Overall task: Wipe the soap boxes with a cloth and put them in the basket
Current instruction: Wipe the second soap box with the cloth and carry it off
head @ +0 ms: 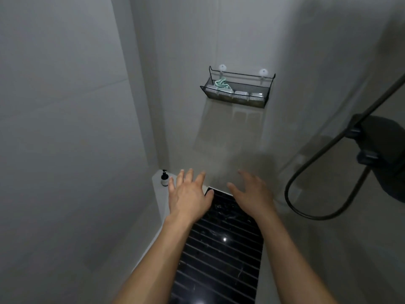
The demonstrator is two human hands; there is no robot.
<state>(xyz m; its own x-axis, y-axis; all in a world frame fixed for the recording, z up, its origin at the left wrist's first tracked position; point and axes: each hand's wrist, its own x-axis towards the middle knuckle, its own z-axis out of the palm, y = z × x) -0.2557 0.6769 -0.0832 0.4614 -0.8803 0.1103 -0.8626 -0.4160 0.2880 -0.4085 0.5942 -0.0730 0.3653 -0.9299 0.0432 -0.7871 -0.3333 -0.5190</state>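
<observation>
Both hands empty, fingers spread wide: left hand point(189, 195) & right hand point(252, 194) held near, over black grooved floor panel point(219, 249). Far on wall, black wire mesh basket point(262, 101) w/ white soap boxes point(241, 93) + mint-green cloth point(222, 84) inside.

basket point(235, 98) top open – cloth point(222, 85) fills left | shower hose point(324, 172) blocks right

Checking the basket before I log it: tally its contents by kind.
In the black wire basket:
Soap boxes: 3 show for certain
Green cloth: 1
Total: 4
</observation>
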